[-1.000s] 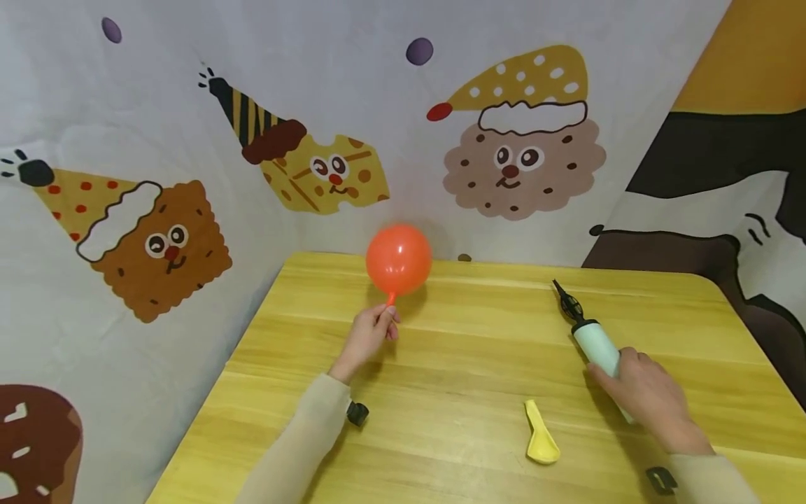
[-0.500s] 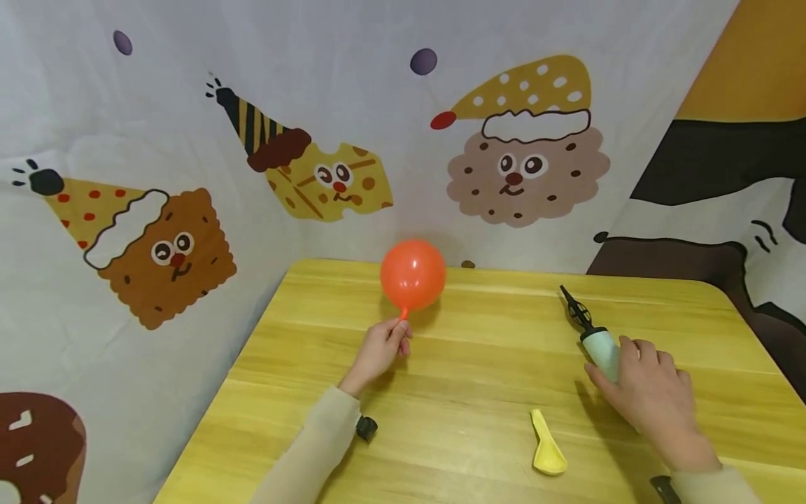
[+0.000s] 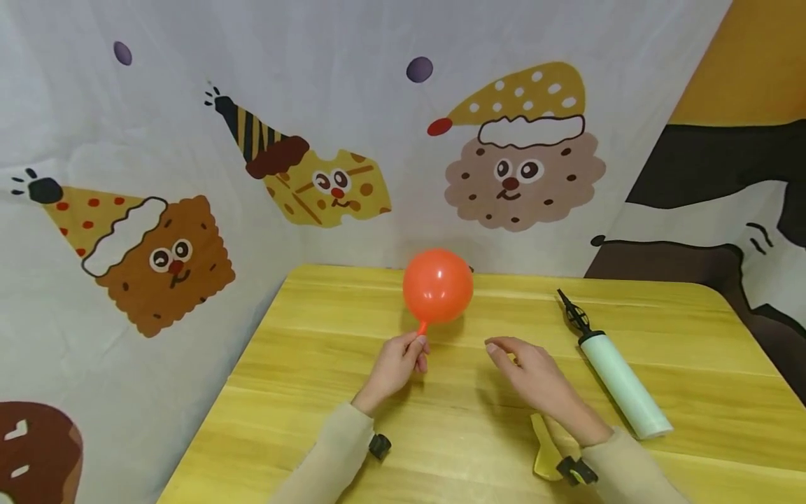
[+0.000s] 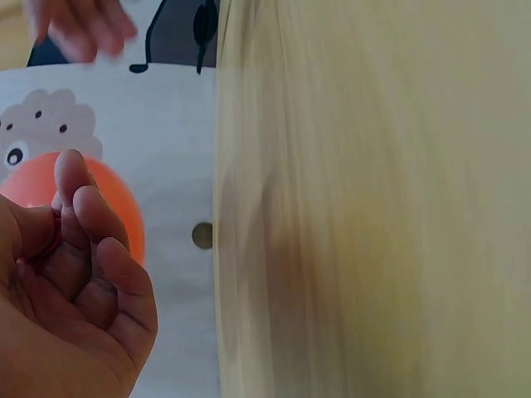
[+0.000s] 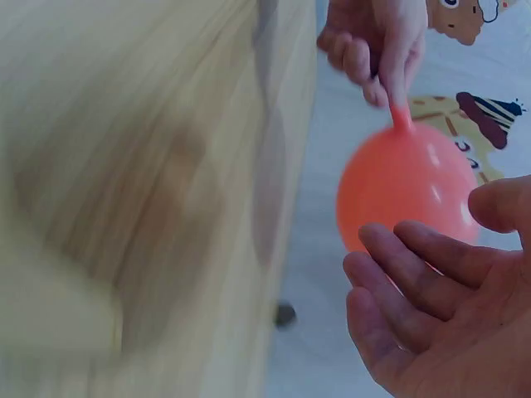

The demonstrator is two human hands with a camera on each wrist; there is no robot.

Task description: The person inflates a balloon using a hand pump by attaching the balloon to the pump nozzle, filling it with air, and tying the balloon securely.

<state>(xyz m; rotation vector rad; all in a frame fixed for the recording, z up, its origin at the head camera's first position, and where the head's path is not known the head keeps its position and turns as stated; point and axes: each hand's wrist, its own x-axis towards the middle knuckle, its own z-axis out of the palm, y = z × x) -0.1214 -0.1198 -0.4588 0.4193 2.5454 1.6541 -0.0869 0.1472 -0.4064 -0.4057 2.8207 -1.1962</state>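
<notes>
An inflated orange-red balloon point(image 3: 437, 285) stands above the table, its neck pinched between thumb and fingers of my left hand point(image 3: 395, 367). In the left wrist view the curled fingers point(image 4: 116, 274) hide most of the neck. My right hand point(image 3: 535, 374) hovers to the right of the balloon, holding nothing; the right wrist view shows its fingers point(image 5: 415, 286) loosely bent and apart. To the right of that hand lies a pale green balloon pump point(image 3: 623, 385) with a black nozzle. A flat yellow balloon point(image 3: 545, 451) is partly hidden under the right forearm.
The yellow wood-grain table point(image 3: 466, 434) ends against a white printed cloth backdrop point(image 3: 352, 77) at the back and left. Each wrist carries a small black device, the left one point(image 3: 380, 446) near the sleeve.
My right hand has let go of the pump and moved left toward the balloon, leaving the pump on the table. The left hand has shifted the orange-red balloon to the right.
</notes>
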